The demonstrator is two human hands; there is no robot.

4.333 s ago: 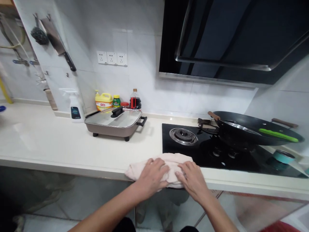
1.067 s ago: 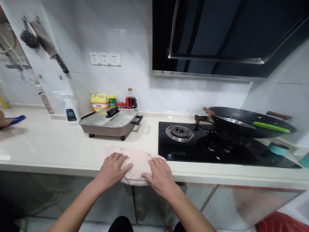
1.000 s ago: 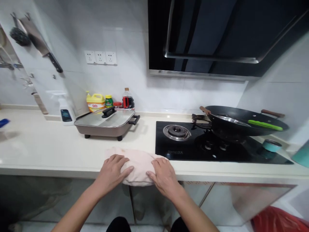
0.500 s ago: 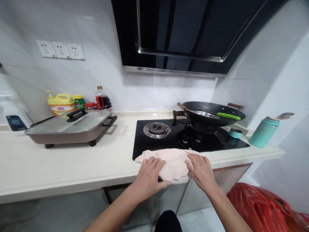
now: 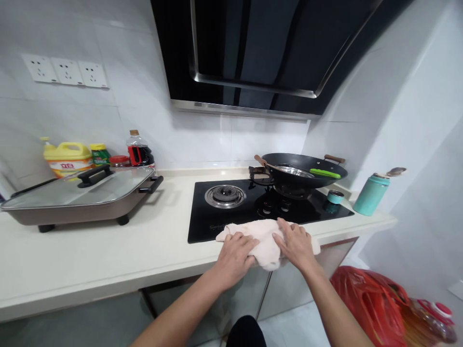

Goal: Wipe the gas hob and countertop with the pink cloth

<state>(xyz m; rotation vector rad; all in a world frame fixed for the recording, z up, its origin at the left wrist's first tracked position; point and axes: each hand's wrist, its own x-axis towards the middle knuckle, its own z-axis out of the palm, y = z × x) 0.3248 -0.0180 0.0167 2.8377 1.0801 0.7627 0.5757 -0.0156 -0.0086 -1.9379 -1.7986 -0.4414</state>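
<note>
A pale pink cloth [image 5: 267, 243] lies bunched along the front edge of the black gas stove [image 5: 208, 224], with part of it hanging over the counter's front. My left hand [image 5: 235, 258] grips its left part, fingers curled on top and thumb low at the front. On the right part, my right hand [image 5: 296, 243] presses and holds the cloth, its fingertips near the stove glass. Behind the hands are the left burner [image 5: 225, 195] and two knobs. A black wok [image 5: 304, 173] sits on the right burner, with a green-handled utensil [image 5: 324, 173] in it.
On the left of the counter [image 5: 162, 250] stands a lidded electric pan [image 5: 83, 205], with bottles and jars behind it. A teal bottle [image 5: 372, 194] and its small teal cup [image 5: 335, 196] are at the right. The range hood [image 5: 253, 53] hangs above; a red bag [image 5: 369, 303] is below right.
Both hands and the cloth have slid right along the stove's front edge, uncovering lettering at the left. My view has turned slightly right, bringing a red-capped container beside the bag into sight.
</note>
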